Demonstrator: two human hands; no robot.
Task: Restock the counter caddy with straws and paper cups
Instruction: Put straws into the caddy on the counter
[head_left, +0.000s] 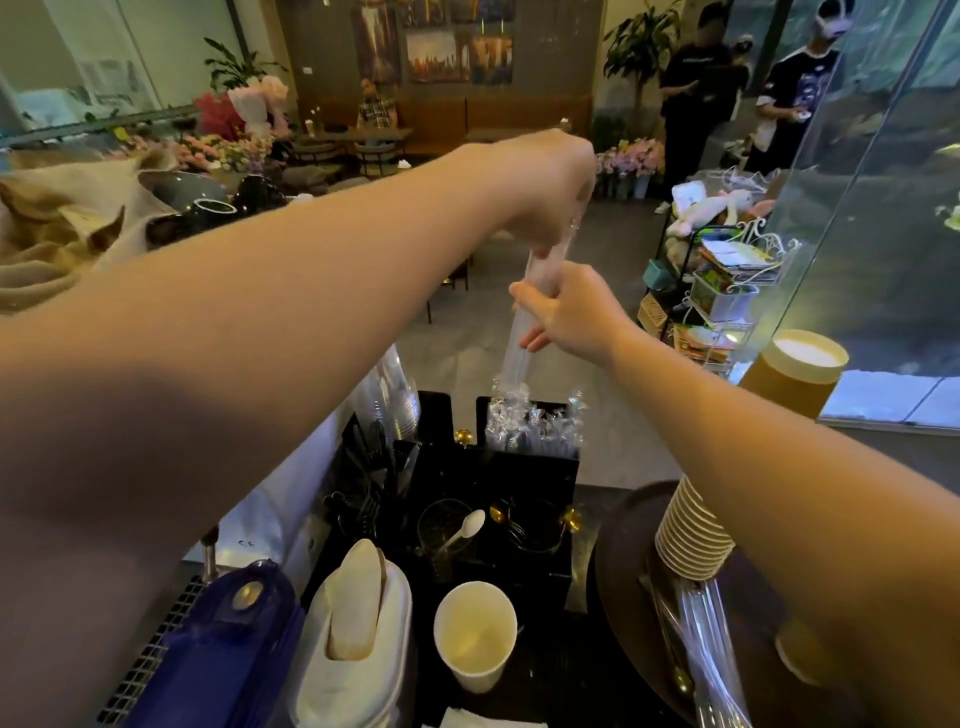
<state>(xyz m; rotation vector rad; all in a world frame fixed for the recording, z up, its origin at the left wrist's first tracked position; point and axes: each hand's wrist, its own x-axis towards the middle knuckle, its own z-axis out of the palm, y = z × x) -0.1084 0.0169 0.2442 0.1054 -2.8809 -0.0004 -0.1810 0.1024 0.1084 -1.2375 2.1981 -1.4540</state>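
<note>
Up at the left, the long bare forearm runs across the view to the left hand, which is closed from above on the top end of a bundle of clear wrapped straws. Just below it and slightly right, the right hand has its fingers curled around the middle of the same bundle, one fingertip poking out underneath. The bundle hangs nearly upright, tilted a little, and its lower end meets the crinkled wrapper tops of the straws already standing in the far right compartment of the black caddy, directly beneath both hands.

Below and left of the hands, a stack of clear plastic cups stands at the caddy's far left side, with dark cutlery packed in the slot nearest it. Nearer the camera, a white plastic spoon leans in a round glass holder. A blue appliance and a white napkin stack sit under the left forearm. A single open paper cup stands upright in front of the caddy.

Under the right forearm, a nested stack of tan ribbed paper cups rests on a dark round tray, touching another sleeve of clear straws lying beside it. Well right of the hands stands a brown cup stack.
</note>
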